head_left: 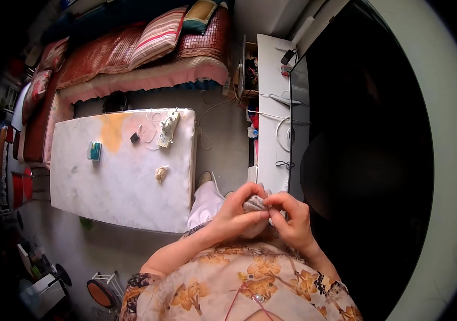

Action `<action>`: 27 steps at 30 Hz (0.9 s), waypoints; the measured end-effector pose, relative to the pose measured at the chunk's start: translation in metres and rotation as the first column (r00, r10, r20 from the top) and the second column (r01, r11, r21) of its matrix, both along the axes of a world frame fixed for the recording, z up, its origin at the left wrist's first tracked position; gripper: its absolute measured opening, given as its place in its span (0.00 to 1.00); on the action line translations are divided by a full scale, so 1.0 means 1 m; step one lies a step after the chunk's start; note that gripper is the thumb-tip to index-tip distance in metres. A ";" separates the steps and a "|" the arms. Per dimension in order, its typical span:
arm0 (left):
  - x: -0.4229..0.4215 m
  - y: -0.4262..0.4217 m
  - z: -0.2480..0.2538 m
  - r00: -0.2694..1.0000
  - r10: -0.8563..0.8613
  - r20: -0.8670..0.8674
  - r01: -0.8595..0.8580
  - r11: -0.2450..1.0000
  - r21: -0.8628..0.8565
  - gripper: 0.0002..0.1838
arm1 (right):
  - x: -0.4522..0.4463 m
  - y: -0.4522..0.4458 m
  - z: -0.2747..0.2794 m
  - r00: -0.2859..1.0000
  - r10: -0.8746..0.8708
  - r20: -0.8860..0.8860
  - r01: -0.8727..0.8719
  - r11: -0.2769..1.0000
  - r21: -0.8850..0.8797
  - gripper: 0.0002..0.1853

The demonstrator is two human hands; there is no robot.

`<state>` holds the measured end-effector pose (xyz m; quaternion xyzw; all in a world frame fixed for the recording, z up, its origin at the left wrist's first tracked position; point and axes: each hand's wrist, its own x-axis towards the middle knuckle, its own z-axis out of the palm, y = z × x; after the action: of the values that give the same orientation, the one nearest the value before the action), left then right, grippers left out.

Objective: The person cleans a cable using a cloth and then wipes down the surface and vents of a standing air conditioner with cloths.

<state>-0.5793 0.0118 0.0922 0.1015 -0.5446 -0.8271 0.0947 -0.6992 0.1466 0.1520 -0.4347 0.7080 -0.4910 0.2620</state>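
Note:
Both hands are close in front of my body, holding a bunched grey cloth (254, 203). My left hand (237, 207) is closed around its left side, thumb stretched along the lower edge. At the cloth's right end, my right hand (290, 215) pinches it with bent fingers. The fingertips of the two hands nearly meet. More pale fabric hangs just below them. The folds hide what kind of cloth piece it is.
Left of me stands a marble-topped table (132, 198) with a power strip (168, 128), a black adapter (135, 138), a teal box (95, 151) and a crumpled beige item (160, 174). A white cabinet top (272, 144) with cables and a large black screen (367, 160) is on the right.

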 end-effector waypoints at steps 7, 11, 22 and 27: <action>-0.013 -0.010 0.008 0.992 0.082 0.100 -0.097 0.984 0.151 0.12 | 0.018 -0.007 -0.001 0.980 -0.163 -0.114 0.154 0.984 -0.086 0.07; -0.019 -0.027 0.002 0.991 -0.039 0.127 -0.039 0.828 0.559 0.12 | 0.017 -0.017 -0.010 0.970 -0.220 0.106 0.225 0.974 -0.038 0.07; -0.030 -0.082 0.007 0.999 -0.035 -0.020 0.033 0.993 -0.110 0.18 | 0.002 -0.066 -0.002 0.964 -0.265 -0.032 0.264 0.964 -0.014 0.03; -0.035 -0.094 0.007 0.999 0.049 0.020 -0.049 0.999 0.010 0.13 | 0.007 -0.089 0.002 0.934 -0.357 0.012 0.357 0.934 -0.015 0.11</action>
<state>-0.6147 -0.0818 0.0993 0.1237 -0.5386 -0.8262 0.1092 -0.6921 0.0574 0.1537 -0.2989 0.7700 -0.5381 0.1680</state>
